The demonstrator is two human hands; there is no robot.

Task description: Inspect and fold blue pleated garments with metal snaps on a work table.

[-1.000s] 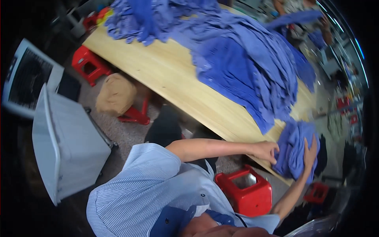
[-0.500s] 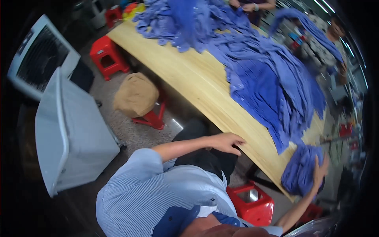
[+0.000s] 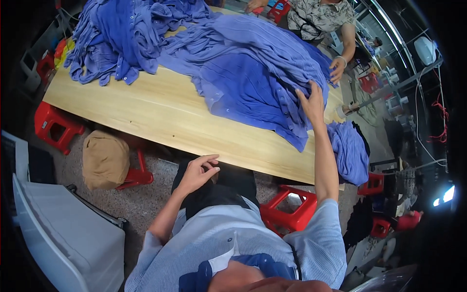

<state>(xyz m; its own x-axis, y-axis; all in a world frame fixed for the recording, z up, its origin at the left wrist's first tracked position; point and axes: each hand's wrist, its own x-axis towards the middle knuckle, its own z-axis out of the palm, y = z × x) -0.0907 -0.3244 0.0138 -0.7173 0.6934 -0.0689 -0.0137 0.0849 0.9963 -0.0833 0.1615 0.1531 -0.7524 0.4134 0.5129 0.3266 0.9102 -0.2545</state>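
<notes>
Left hand (image 3: pixel 197 171) hanging loosely curled and holding nothing just below the near edge of the wooden bench (image 3: pixel 160 114), right hand (image 3: pixel 311 102) stretched out with fingers spread flat on a blue buttoned garment (image 3: pixel 253 82), heaped blue garments (image 3: pixel 126 34) beyond

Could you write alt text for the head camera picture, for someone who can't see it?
Seen from above, a person in a pale striped shirt reaches the right hand onto a heap of blue garments on a long wooden table. The left hand hovers, loosely curled, at the near table edge. Red stools stand below, and another person's hand touches the heap's far side.
</notes>
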